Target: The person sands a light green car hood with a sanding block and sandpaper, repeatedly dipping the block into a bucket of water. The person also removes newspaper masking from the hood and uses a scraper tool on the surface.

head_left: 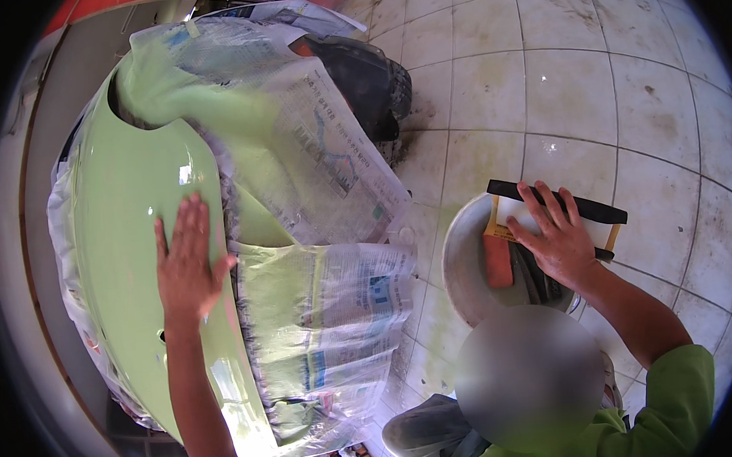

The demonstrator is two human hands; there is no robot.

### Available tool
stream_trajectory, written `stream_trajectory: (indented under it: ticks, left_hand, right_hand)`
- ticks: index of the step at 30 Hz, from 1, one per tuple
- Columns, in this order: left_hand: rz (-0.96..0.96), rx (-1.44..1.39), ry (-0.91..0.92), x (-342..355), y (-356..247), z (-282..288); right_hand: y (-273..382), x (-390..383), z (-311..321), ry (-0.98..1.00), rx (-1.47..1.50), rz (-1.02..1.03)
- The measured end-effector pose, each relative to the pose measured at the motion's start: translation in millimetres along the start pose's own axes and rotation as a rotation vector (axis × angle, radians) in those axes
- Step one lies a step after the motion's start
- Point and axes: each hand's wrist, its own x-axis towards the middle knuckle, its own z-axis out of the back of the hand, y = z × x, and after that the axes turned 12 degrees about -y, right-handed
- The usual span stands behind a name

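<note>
My left hand (189, 261) lies flat on a glossy, pale green painted panel (115, 272), with its fingers stretched out and pointing away from me. My right hand (556, 235) holds a long white block tool (595, 206) with black edges and yellow ends, its fingers spread over the top. That tool is over a round, pale bucket (454, 282) containing an orange block (498, 265) and several dark pieces (540, 282). Newspaper and thin masking film (321, 312) cover the surfaces beside the panel, tinted green in places.
A black plastic part (376, 85) sticks out from under the masking at the back. A white tiled floor (572, 89), stained in spots, extends behind and right of the bucket. A red edge (87, 13) runs along the upper left. Grey-clad legs (424, 430) show at the bottom.
</note>
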Motion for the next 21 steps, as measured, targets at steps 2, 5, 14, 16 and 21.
stream_trajectory:
  ticks: [2,5,14,16,21]
  left_hand:
    - [0.071,0.050,-0.059,39,14,-7]
    - [0.251,0.138,-0.089,89,19,-27]
    - [0.232,0.041,-0.006,23,-47,-11]
    - [0.197,-0.021,0.017,-27,-53,-3]
    - [0.152,-0.114,-0.010,-107,-53,3]
  right_hand:
    - [-2,-3,-2,0.023,0.000,-0.005]
    - [1,-4,-5,0.058,-0.026,0.030]
    - [-3,-2,-3,0.091,-0.095,0.057]
    - [3,-1,-6,0.141,-0.098,0.101]
    - [5,-10,-8,0.137,-0.127,0.182]
